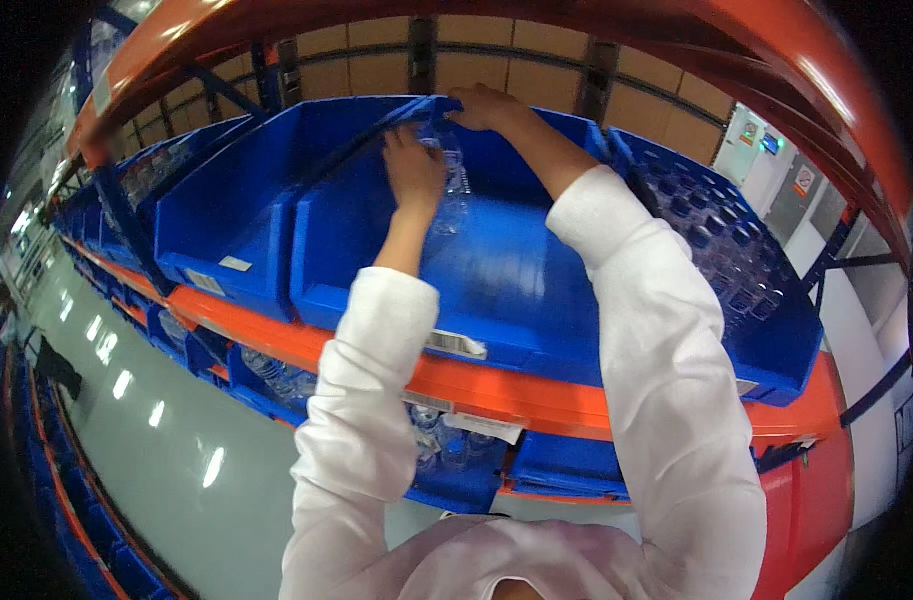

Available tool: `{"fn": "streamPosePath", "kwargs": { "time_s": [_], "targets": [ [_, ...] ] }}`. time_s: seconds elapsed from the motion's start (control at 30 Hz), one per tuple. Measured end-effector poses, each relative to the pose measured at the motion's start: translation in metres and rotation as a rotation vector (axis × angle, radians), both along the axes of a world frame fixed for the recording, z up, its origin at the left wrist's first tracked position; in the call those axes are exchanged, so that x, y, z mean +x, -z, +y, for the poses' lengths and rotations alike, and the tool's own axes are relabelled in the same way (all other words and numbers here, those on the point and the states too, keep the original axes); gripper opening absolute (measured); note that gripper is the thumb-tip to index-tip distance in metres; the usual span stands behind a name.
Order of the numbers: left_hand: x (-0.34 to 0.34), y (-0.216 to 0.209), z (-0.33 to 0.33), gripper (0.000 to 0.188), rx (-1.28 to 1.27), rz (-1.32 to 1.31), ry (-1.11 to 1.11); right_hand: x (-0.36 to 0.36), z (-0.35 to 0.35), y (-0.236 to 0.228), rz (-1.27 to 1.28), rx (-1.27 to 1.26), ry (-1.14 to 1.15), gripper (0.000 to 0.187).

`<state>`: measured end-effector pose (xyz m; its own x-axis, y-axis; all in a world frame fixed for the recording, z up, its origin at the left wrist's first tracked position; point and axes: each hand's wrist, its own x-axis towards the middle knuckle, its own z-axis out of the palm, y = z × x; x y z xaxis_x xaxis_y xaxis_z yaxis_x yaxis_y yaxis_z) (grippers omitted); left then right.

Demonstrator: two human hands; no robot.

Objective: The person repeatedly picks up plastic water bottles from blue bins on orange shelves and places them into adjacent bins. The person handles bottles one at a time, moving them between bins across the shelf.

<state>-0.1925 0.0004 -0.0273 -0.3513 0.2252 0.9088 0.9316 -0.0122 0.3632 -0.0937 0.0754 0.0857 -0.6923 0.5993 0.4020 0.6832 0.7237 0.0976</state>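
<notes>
A large blue plastic bin (516, 275) sits on the shelf in front of me, and both my arms reach to its back. My left hand (414, 175) is inside it, closed against a clear plastic bottle (453, 180) that stands near the back wall. The fingertips point up, and part of the bottle is hidden behind the hand. Higher and to the right, my right hand (486, 108) has its fingers bent over the bin's back rim, close to the bottle's upper end. What lies under those fingertips is partly hidden.
To the right stands a blue bin (776, 345) of capped clear bottles; another blue bin (226, 220) adjoins on the left. An orange shelf beam (516, 395) runs below, with bottle bins underneath. An orange beam (776, 60) arches overhead. Brown cartons (476, 75) line the back.
</notes>
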Motion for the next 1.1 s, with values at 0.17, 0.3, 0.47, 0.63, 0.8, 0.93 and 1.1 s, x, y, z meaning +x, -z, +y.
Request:
{"fn": "streamPosePath", "kwargs": {
  "time_s": [0.17,0.3,0.47,0.63,0.8,0.93,1.1],
  "targets": [
    [0.024,0.007,0.000,0.078,-0.347,-0.258,0.192,-0.037,0.043,0.036,-0.150,-0.029,0.061,0.052],
    [0.034,0.008,0.003,0.083,-0.436,-0.263,0.224,-0.019,0.055,0.032,-0.186,-0.107,0.010,0.049],
    [0.008,0.016,0.002,0.078,-0.376,-0.087,0.333,0.011,-0.027,-0.025,-0.207,-0.289,-0.077,0.048],
    [0.057,-0.020,-0.027,0.065,-0.180,-0.077,0.504,0.103,-0.033,-0.047,0.110,-0.293,-0.289,0.059],
    [0.125,-0.060,-0.059,0.072,-0.112,0.106,0.528,0.193,-0.025,-0.090,0.007,-0.374,-0.372,0.055],
    [0.182,-0.098,-0.076,0.072,-0.207,0.098,0.669,0.288,-0.066,-0.100,0.301,-0.651,-0.405,0.046],
    [0.279,-0.164,-0.131,0.068,-0.549,0.113,0.858,0.387,-0.095,-0.107,0.544,-0.697,-0.337,0.042]
  ]
}}
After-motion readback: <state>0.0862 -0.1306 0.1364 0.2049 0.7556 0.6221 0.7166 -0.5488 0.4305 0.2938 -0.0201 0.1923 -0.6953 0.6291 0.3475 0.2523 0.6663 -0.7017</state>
